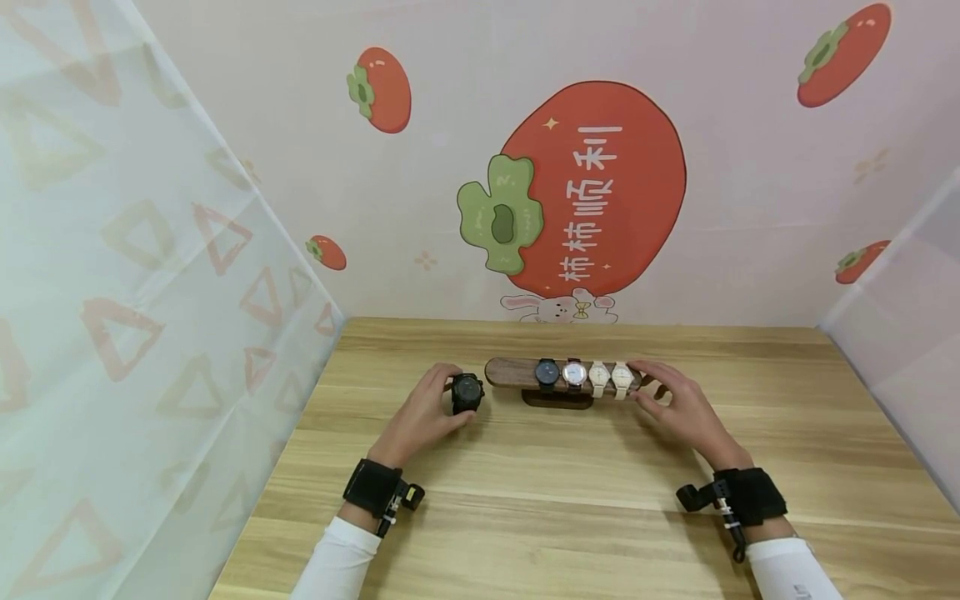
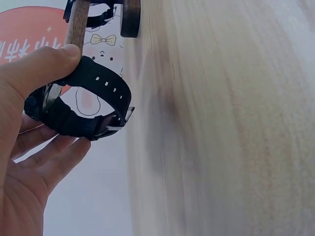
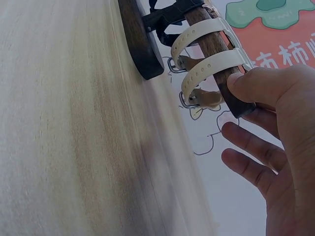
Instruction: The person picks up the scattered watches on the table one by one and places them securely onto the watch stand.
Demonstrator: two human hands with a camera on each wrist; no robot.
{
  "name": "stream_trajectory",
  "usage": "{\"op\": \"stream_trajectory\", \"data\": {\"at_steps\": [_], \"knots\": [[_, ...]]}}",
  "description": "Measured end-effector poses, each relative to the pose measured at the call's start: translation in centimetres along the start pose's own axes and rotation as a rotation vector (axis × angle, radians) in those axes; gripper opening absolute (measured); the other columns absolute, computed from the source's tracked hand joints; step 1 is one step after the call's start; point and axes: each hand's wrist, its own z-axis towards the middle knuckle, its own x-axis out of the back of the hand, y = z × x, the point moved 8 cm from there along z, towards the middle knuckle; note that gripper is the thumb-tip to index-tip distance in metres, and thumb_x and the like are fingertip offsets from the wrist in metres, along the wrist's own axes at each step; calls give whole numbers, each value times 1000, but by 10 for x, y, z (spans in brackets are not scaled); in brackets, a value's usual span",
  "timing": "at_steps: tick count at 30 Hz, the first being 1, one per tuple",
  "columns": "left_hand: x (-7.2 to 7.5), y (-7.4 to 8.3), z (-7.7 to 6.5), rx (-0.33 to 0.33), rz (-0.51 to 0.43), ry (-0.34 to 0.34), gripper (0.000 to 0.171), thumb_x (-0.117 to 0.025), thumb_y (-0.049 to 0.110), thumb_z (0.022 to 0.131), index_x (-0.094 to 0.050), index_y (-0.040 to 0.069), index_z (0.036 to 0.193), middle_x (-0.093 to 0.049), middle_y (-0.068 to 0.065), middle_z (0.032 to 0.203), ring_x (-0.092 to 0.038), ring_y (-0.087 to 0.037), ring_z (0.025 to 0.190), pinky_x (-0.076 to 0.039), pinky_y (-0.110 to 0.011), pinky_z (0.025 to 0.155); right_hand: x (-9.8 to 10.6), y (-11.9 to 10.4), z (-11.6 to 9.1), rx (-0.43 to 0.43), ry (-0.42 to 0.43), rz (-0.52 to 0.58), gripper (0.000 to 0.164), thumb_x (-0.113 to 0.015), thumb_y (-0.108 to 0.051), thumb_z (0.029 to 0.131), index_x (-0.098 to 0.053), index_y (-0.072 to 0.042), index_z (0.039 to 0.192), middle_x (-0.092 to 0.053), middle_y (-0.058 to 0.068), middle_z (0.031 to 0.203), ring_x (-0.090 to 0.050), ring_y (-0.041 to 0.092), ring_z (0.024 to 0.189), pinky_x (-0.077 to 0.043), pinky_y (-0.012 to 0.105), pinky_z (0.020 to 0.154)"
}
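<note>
My left hand (image 1: 426, 414) grips a black watch (image 1: 467, 392) at the left end of the wooden watch stand (image 1: 510, 372). In the left wrist view its buckled strap (image 2: 106, 88) forms a loop, thumb on one side and fingers on the other. The stand carries a dark-faced watch (image 1: 547, 372), a white-faced watch with a dark strap (image 1: 573, 373) and two cream watches (image 1: 621, 377) side by side. My right hand (image 1: 678, 406) pinches the right end of the stand's bar (image 3: 236, 101), close by the outer cream strap; its other fingers extend below.
The stand's dark base (image 1: 557, 400) rests on the wood-grain table (image 1: 555, 492). Behind it rises a backdrop (image 1: 420, 217) printed with persimmons and a rabbit. Patterned white sheeting (image 1: 165, 275) walls the left side, and another pale sheet (image 1: 907, 317) the right.
</note>
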Motion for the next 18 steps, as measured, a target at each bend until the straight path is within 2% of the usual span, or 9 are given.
{"op": "stream_trajectory", "data": {"at_steps": [8,18], "knots": [[-1,0,4,10,-12,15,68,-81,35,76,-49,9,130,-53,0,123,-52,-12,113,-49,-33,97,1,-1,0,-5,0,-3,52,-75,-11,84,-58,-11,133,-58,9,130,-59,19,97,-57,40,65],[-5,4,11,-21,-18,23,74,-81,34,77,-45,6,135,-52,-6,128,-51,-19,117,-48,-36,99,1,-1,1,18,5,-2,54,-75,-9,83,-58,-13,133,-60,8,128,-60,19,95,-58,38,64]]}}
